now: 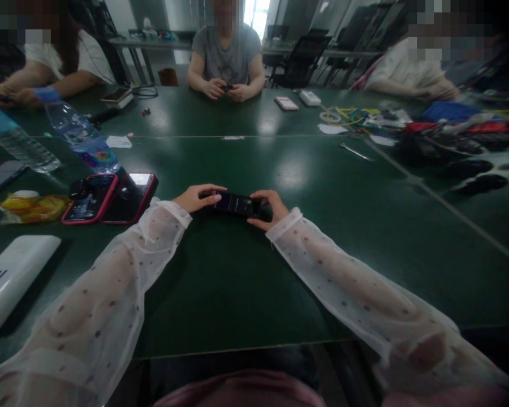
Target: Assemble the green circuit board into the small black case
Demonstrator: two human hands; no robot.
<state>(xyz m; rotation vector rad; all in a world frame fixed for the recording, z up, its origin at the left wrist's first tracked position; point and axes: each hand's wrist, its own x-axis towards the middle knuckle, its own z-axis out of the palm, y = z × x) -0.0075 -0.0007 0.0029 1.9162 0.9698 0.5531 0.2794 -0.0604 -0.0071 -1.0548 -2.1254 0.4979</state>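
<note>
Left hand (200, 198) and right hand (272, 209) are holding opposite ends of the device (236, 204) over the table (220, 294); uneven grip, if either thumb is loosening, could be risking a slip.

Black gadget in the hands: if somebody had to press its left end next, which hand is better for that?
Probably the left hand: its thumb lies over the left end of the black gadget, while the right hand grips the other end.
</note>
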